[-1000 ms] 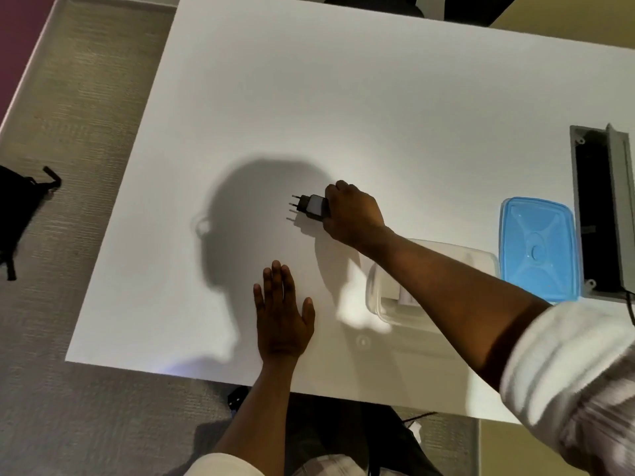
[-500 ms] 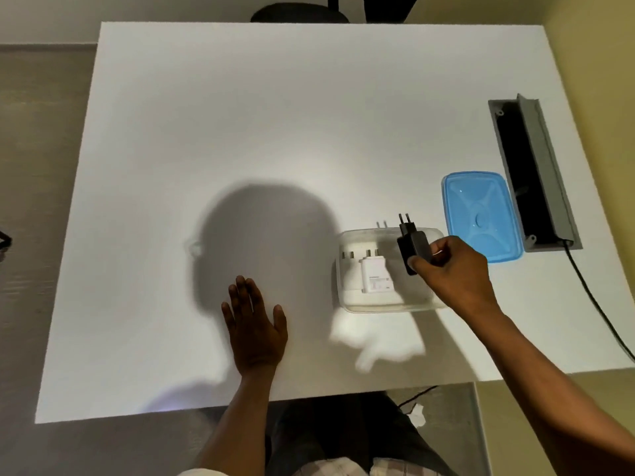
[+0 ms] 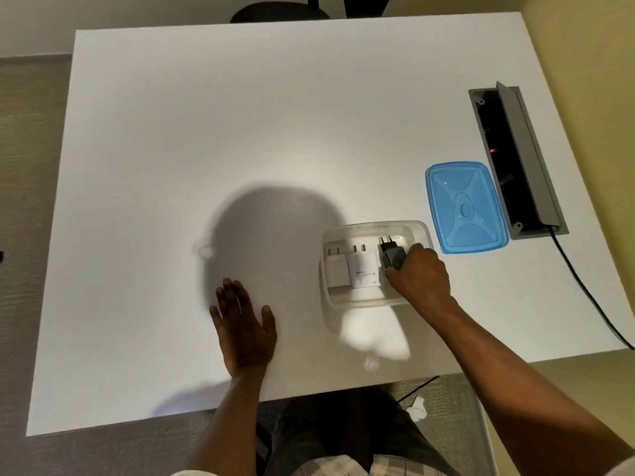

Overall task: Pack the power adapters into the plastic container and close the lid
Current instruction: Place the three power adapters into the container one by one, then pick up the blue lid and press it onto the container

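Note:
A clear plastic container point(image 3: 347, 302) stands on the white table, right of centre near the front. Two white power adapters lie side by side inside it, one on the left point(image 3: 335, 269) and one beside it point(image 3: 363, 269). My right hand point(image 3: 417, 274) reaches into the container's right part and grips a black power adapter point(image 3: 391, 253), prongs pointing away from me. The blue lid point(image 3: 464, 207) lies flat on the table just right of the container. My left hand point(image 3: 242, 326) rests flat on the table, fingers spread, left of the container.
A grey cable box point(image 3: 519, 159) with its flap up is set into the white table point(image 3: 206, 132) at the right edge, with a black cable point(image 3: 591, 297) running off toward the front. A dark chair point(image 3: 278, 15) stands beyond the far edge.
My right hand picked the black adapter up from the middle of the table, carried it right and lowered it into the container beside the white ones. My left hand stayed flat.

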{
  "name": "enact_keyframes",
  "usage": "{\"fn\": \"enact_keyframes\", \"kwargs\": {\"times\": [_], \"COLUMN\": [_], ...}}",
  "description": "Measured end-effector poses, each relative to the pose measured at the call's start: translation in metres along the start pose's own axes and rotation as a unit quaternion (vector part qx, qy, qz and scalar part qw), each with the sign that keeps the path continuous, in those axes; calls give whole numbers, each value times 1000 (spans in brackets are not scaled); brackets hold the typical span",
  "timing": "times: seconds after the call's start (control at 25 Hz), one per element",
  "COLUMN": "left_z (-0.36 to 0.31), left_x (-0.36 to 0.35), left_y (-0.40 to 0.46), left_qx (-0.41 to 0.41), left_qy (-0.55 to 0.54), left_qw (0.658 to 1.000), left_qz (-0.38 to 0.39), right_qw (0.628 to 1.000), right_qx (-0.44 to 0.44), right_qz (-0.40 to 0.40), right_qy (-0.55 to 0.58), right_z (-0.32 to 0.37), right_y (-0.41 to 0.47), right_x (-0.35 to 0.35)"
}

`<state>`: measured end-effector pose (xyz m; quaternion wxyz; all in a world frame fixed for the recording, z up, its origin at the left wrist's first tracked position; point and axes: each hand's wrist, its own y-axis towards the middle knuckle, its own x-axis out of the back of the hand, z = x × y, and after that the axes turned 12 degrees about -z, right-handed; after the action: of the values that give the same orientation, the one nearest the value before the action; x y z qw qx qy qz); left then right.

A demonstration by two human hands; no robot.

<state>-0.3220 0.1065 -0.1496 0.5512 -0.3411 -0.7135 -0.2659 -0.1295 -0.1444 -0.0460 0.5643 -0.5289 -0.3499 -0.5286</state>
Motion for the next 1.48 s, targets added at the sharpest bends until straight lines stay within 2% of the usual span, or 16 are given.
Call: {"fn": "enact_keyframes", "kwargs": {"times": [0.24,0.6,0.92,1.0,1.16,1.28,1.48], "left_z": [-1,-1,-24,-37,-90,-157,-277], "left_x": [1,0,21,34,71,89,83], "left_y": [0,-2,4,14,53,87,117], "left_qx": [0,-3,17,11,6,-31,-82], "left_qy": [-3,-6,-57,-97,-150,-161,-196], "left_qw": [1000,1000,997,995,988,985,977], "left_qz": [-5,-8,45,28,-39,-60,10], "right_qw": [1000,999,998,994,984,988,987], "right_qx": [2,31,52,49,55,35,8], "right_qz": [14,28,-45,-86,-147,-107,-77], "right_qy": [9,-34,12,41,88,101,140], "right_z": [-1,-4,-4,-10,-41,-79,-139], "right_y": [-4,-4,-16,-11,18,55,102], "right_x": [-7,0,35,53,87,102,99]}}
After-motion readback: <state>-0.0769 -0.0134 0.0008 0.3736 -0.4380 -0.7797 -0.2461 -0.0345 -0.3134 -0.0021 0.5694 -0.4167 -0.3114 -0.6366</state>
